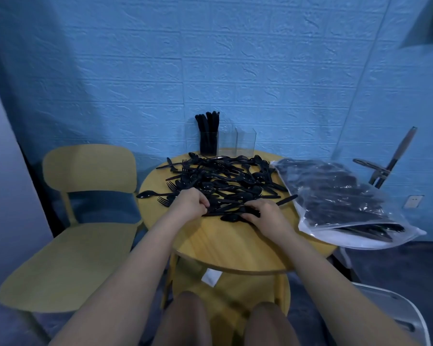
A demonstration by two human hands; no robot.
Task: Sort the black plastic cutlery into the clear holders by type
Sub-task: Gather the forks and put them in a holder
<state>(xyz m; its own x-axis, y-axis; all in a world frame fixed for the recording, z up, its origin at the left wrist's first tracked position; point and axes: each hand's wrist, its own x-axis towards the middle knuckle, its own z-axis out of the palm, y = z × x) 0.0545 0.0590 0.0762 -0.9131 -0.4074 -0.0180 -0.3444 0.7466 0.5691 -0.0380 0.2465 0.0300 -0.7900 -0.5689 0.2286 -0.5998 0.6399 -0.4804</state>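
A heap of black plastic cutlery [220, 178] covers the far half of the round wooden table [225, 248]. At the table's back stand three clear holders: the left holder [208, 144] is full of black knives, while the middle holder [226, 141] and the right holder [246, 141] hold nothing. My left hand [191, 202] has its fingers curled around pieces at the heap's near edge. My right hand [265, 212] pinches a black spoon [231, 218] lying at the heap's front.
A clear plastic bag [335, 198] stuffed with more black cutlery lies on the table's right side and hangs over its edge. A yellow chair [85, 221] stands to the left. A white chair [395, 310] is at the lower right. A blue brick-pattern wall is behind.
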